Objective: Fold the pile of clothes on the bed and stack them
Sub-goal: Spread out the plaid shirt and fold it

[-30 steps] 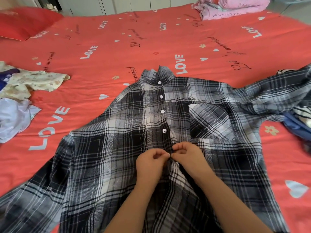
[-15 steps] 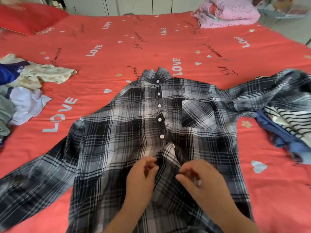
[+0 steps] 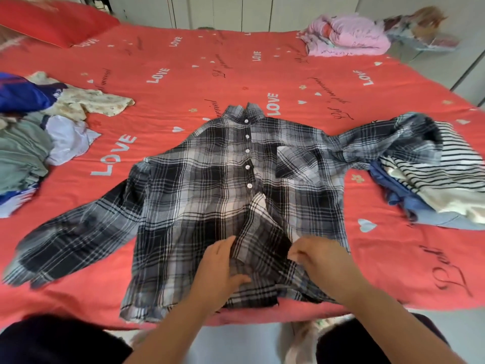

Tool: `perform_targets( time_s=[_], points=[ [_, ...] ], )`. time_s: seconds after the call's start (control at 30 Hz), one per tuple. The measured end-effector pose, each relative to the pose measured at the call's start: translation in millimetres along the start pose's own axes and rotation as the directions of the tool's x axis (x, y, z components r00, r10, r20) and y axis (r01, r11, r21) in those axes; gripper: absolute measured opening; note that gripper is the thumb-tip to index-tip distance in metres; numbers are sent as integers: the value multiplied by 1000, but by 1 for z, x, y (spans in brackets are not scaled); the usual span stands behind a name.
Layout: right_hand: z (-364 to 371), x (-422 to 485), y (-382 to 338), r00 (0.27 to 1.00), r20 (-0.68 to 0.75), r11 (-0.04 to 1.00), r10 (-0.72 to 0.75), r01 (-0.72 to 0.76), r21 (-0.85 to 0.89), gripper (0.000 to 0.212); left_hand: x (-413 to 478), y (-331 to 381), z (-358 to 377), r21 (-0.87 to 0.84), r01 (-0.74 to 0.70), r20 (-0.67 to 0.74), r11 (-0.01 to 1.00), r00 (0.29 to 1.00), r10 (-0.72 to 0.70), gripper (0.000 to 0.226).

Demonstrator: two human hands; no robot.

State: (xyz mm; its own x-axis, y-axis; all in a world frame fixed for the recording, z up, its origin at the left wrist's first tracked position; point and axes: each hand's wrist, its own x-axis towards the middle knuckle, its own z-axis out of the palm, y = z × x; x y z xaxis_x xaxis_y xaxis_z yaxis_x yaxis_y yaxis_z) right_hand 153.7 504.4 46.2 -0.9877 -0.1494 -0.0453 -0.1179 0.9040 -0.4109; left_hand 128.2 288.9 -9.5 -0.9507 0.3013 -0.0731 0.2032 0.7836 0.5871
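Bedding in coral red (image 3: 183, 74) carries everything, and the plaid shirt (image 3: 199, 195) lies face up at its near edge, collar away from the person, sleeves spread. Left of the shirt sits a loose heap of clothes (image 3: 23, 153). Right of it is a striped heap (image 3: 433, 185) with a sleeve end draped over it, and far beyond its collar lies a pink bundle (image 3: 349, 35). A second ago both hands pinched together just under the fifth button; they have since dropped to the shirt's lower front and parted. The left hand (image 3: 220, 269) lies with fingers fairly straight against the open flap (image 3: 258, 214), thumb spread. The right hand (image 3: 322, 261) curls its fingertips onto the opposite front edge, apparently pinching it. Five buttons (image 3: 248, 185) look fastened but the front gapes below, so buttoning probably continues before folding.
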Motion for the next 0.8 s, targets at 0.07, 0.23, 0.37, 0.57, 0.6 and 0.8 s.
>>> perform_targets(
  time_s=[0.07, 0.23, 0.37, 0.57, 0.6, 0.8],
  points=[
    [13, -3, -9, 995, 95, 999, 16, -20, 35, 34, 0, 0, 3, -18, 32, -38, 999, 999, -32, 68],
    [45, 1, -20, 997, -5, 997, 78, -78, 1, 38, 6, 4, -2, -202, 109, -70, 973, 990, -125, 22],
    [7, -9, -11, 1000, 9, 997, -29, 28, 67, 29, 3, -3, -22, -451, 139, -51, 882, 982, -180, 18],
    [-33, -26, 12, 867, 482, 950, -124, 243, -194, 34, -4, -11, -52, -480, 196, 51, 855, 979, -196, 16],
    [-31, -24, 11, 842, 526, 957, -123, 242, -163, 37, -3, -8, -54, -408, 193, 49, 893, 981, -189, 14],
    [-30, 27, -13, 995, 99, 993, 9, -20, 117, 16, 29, 31, -51, -343, 49, -192, 938, 974, -121, 5]
  ],
)
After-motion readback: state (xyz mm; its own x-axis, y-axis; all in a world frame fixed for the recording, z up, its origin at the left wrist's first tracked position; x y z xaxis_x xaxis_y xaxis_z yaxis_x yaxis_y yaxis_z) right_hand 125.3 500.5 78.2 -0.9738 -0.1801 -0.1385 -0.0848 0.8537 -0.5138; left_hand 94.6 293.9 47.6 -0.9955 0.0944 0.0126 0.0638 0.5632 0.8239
